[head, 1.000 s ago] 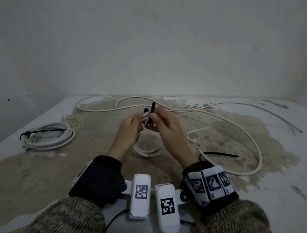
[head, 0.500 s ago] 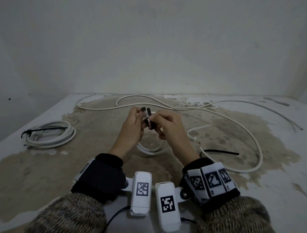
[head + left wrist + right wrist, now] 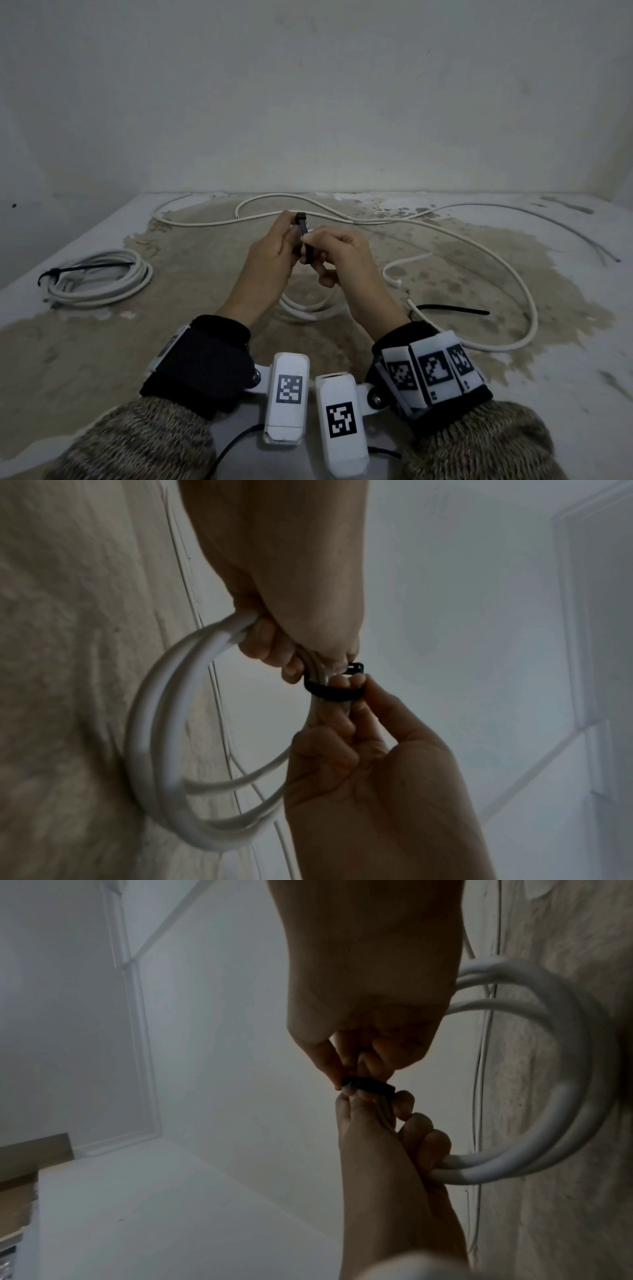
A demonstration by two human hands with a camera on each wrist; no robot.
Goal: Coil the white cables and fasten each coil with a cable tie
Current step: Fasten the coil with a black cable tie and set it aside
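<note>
Landmark: held coil (image 3: 154, 723), lifted off the table (image 3: 582, 377), a few white loops hanging below the hands.
Left: left hand (image 3: 270, 260) has its fingers curled round the bunched strands at the top of the held coil.
Right: right hand (image 3: 342, 260) pinches the black cable tie (image 3: 334, 693) between thumb and fingertips.
Tie: wrapped round the strands at the top of the held coil; can't tell if the tail is through the head.
Risk 1: left grip slackens, so the stiff loops spring apart and the strap catches only some strands.
Risk 2: tail misses the head or goes in reversed, so no lock.
Risk 3: cinching with a fingertip under the strap pinches skin.
Containers: none visible; everything lies bare on the table.
Left of held coil: tied coil (image 3: 99, 284), black tie on it.
Right of held coil: spare tie (image 3: 452, 309); loose cable (image 3: 534, 322) runs right and beyond.
</note>
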